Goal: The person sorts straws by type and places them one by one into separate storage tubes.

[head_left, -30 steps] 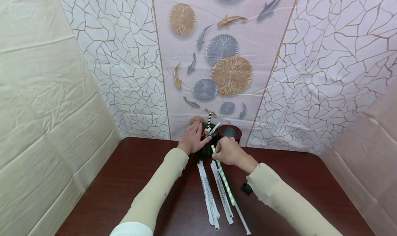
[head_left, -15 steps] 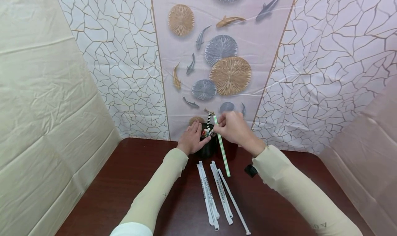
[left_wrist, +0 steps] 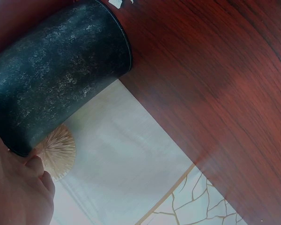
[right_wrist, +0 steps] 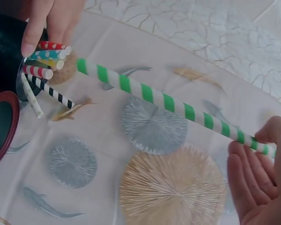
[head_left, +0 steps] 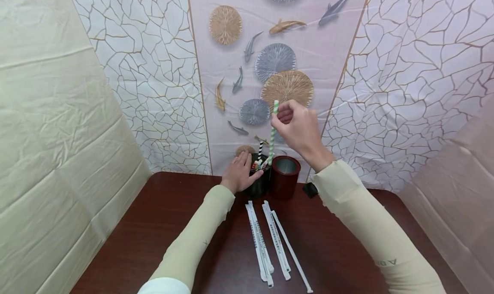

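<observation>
- Beneath both hands lay the dark wooden table (head_left: pixel 162 225).
- Left hand (head_left: pixel 240 174) clasped the black cup (left_wrist: pixel 51 79).
- Right hand (head_left: pixel 299 128), raised above, pinched the green-striped straw (right_wrist: pixel 168 101), its lower end entering that cup.
- Wrapped straws (head_left: pixel 266 242) lay nearer the person.

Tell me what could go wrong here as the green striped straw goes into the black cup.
The green striped straw is pinched only near its top by the right hand, so its lower end may swing and miss the black cup. That cup is crowded with other straws, which might block it or get pushed out. The open red cup stands right beside, so the straw may land there.
</observation>
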`<state>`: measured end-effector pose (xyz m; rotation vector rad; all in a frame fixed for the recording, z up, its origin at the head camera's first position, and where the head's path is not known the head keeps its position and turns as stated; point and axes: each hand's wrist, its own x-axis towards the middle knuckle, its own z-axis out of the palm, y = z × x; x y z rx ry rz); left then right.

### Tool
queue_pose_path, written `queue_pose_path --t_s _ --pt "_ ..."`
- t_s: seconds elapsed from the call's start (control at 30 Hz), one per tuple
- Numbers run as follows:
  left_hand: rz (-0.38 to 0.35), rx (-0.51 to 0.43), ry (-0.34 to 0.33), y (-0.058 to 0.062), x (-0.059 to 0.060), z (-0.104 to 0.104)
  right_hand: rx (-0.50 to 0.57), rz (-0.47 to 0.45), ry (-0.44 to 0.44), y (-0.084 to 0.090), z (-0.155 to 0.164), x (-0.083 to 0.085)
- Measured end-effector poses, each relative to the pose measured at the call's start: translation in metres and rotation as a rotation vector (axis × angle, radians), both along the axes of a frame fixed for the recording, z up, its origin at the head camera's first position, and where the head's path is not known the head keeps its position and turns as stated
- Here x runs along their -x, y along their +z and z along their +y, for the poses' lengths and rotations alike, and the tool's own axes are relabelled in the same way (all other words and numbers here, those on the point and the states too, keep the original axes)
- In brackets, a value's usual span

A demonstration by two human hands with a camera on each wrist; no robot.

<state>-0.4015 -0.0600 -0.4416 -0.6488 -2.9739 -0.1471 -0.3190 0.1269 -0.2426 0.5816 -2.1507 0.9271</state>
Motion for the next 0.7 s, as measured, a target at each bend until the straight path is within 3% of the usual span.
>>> queue_pose_path --t_s 0.3,0.53,0.7 --pt "0.005 0.006 0.007 -0.002 0.002 0.000 0.087 0.151 0.051 -0.021 -0.010 0.023" --pt "0.008 -0.006 0.007 0.001 -0.001 0.000 0.087 0.189 0.022 -0.049 -0.020 0.043" --pt "0.003 -0.007 0.006 0.001 -0.001 -0.001 0.108 0.167 0.013 -0.070 -0.026 0.055"
